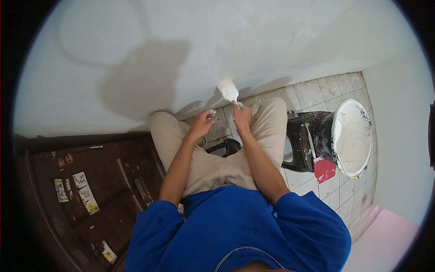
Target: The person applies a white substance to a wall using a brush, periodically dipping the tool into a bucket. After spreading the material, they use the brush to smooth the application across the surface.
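Observation:
My right hand (pixel 242 116) grips the handle of a white paintbrush (pixel 228 91), its bristles pointing up toward the pale wall (pixel 253 41). To its left, over my knee, my left hand (pixel 203 122) has its fingers curled together, with white smears on the fingertips. Whether something small is between those fingers is hard to make out. The two hands are apart from each other. White paint marks the brush's bristles and metal band.
A paint bucket (pixel 335 136) with white paint stands at the right on a black stool (pixel 301 136). A red scraper (pixel 324 169) hangs beside it. A brown wooden door (pixel 108 181) with stickers is at the left. Grey tiles (pixel 321 90) cover the floor.

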Tool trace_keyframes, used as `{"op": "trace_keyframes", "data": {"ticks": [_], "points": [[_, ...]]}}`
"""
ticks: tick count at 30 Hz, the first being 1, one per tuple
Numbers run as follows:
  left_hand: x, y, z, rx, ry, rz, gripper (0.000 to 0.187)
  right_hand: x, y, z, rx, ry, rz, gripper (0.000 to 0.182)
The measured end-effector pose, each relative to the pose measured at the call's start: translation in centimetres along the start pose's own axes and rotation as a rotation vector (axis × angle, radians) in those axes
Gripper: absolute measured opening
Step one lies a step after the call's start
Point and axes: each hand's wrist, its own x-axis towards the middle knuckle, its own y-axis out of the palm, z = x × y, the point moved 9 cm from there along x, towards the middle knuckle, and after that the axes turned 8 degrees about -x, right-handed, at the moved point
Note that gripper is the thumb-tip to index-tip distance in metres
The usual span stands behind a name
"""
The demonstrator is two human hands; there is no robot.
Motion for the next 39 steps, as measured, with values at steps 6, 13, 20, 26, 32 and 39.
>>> {"op": "trace_keyframes", "data": {"ticks": [6,13,20,26,32,39], "points": [[-0.2,-0.2,0.0,-0.061,0.004,-0.038,0.026,-1.1,-1.4,1.3,0.096,0.07,0.044,0.037],[0.0,0.5,0.4,-0.005,-0.062,0.019,0.025,-0.2,-1.6,1.4,0.135,0.013,0.0,0.036],[0.1,0.6,0.2,-0.059,-0.02,-0.007,0.024,0.1,-0.1,-2.8,0.168,0.18,0.08,0.027],[0.2,1.0,1.4,-0.068,-0.03,0.025,0.029,-1.4,-3.9,4.3,0.224,-0.04,0.006,0.032],[0.5,1.3,1.8,0.038,0.066,0.021,0.028,-3.7,-8.1,12.9,0.354,-0.14,-0.034,0.032],[0.4,0.9,0.6,-0.061,0.002,0.023,0.026,-4.0,-4.5,9.1,0.329,-0.003,0.054,0.032]]}}
